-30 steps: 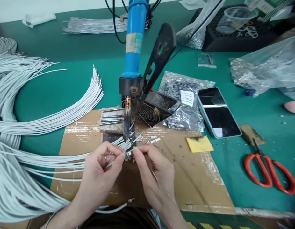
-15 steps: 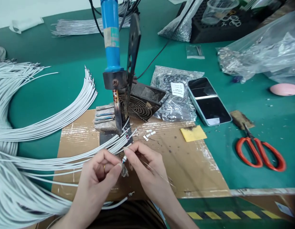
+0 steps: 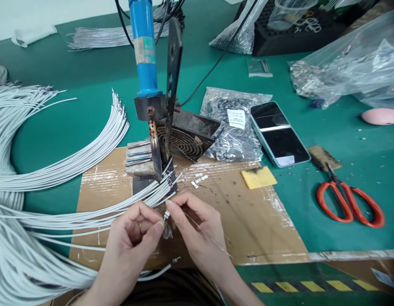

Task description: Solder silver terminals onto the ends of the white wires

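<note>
Over the cardboard my left hand (image 3: pixel 129 244) is closed in a pinch on the end of a cable, whose short coloured wires show at the thumb tip. A small white connector (image 3: pixel 167 215) sits on those wires, between my two hands. Thumb and finger of my right hand (image 3: pixel 201 233) pinch at the connector's upper end; their exact contact is partly hidden. A thin wire (image 3: pixel 212 239) runs out from between the right fingers and across that hand. Just beyond my fingers lie the tips of several white cables (image 3: pixel 149 193), under a blue-handled soldering iron (image 3: pixel 144 51) pointing down.
A metal stand holds the iron, with a small black fan (image 3: pixel 184 138) behind. Bundled white cables (image 3: pixel 56 178) fill the left. A phone (image 3: pixel 281 135), yellow sponge (image 3: pixel 259 177), red-handled scissors (image 3: pixel 335 199) and a silvery bag (image 3: pixel 232 127) lie to the right. Small white pieces (image 3: pixel 199 180) rest on the cardboard (image 3: pixel 248 221).
My view has shifted slightly. Both hands keep nearly the same place and pinch, with the connector a little more exposed between them.
</note>
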Tool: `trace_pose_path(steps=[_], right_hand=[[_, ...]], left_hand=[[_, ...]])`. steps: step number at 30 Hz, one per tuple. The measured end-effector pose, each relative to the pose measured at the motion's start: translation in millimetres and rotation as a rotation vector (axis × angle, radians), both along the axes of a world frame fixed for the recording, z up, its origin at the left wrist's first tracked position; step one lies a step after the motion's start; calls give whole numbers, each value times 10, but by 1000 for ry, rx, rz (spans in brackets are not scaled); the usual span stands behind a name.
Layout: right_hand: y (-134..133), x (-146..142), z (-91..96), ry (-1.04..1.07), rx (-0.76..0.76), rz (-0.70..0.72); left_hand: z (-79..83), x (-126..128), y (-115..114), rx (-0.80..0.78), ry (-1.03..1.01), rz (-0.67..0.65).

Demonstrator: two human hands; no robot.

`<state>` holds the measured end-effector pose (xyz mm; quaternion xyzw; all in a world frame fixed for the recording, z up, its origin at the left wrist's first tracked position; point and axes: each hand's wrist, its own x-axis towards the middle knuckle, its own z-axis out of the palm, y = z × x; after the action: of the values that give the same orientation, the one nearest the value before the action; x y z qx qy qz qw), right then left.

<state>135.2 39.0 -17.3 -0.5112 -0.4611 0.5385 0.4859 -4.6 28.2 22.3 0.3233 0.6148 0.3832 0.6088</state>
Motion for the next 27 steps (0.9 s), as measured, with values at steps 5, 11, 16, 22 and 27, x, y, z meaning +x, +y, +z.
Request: trace_pose_path(steps=[5,11,16,22,27], right_hand=[[-5,-23,0,-1,6,-8],[-3,187,-102,115,16,-113],[-21,576,-228,262,11,-250],[-99,748,-307,201,-15,-370],[-124,723,-330,203,-22,-359]], left_hand=[[-1,-1,-5,0,6,1],[-61,-91,-122,178,325,-326],[-306,-335,-276,642,724,-400],[-606,-712,-328,860,1308,-419],[-531,-809,-265,916,1339,-476]])
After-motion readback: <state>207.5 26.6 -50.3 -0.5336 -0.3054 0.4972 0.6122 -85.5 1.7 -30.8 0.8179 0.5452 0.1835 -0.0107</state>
